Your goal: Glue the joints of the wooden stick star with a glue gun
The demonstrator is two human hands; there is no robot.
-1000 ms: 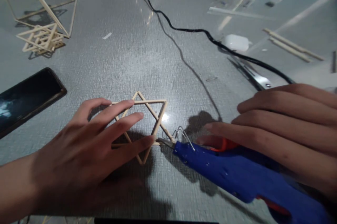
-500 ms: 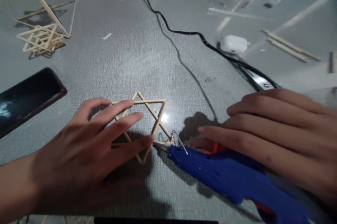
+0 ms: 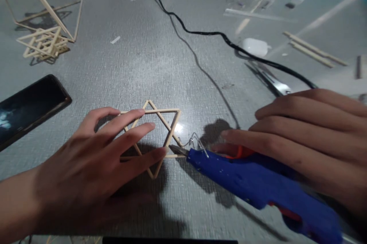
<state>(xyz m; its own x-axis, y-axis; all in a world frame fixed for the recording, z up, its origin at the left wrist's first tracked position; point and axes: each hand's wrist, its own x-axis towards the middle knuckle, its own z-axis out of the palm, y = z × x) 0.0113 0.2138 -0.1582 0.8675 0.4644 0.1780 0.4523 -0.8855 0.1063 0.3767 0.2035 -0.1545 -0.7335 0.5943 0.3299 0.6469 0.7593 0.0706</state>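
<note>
A six-pointed star of thin wooden sticks [image 3: 164,111] lies on the table. My left hand [image 3: 111,152] is spread over its left side, fingers apart, the fingertips pressing on the sticks. My right hand [image 3: 312,133] is closed around a blue hot glue gun [image 3: 243,179] with an orange trigger. The gun's metal nozzle points left and is close to the star's right side, near my left index fingertip; whether it touches a stick I cannot tell. A bent wire stand [image 3: 197,144] sticks up at the gun's front. My left thumb is mostly in shadow.
A black phone [image 3: 31,108] lies at left, below a small stick model [image 3: 46,43] and a larger stick frame [image 3: 51,8]. A black cable [image 3: 197,33] crosses toward the right, past a white case [image 3: 254,47], nail clippers [image 3: 276,83] and loose sticks [image 3: 312,49].
My right hand and the glue gun have shifted slightly right and up, with the nozzle now higher along the star's side. My left hand and the star stay nearly still.
</note>
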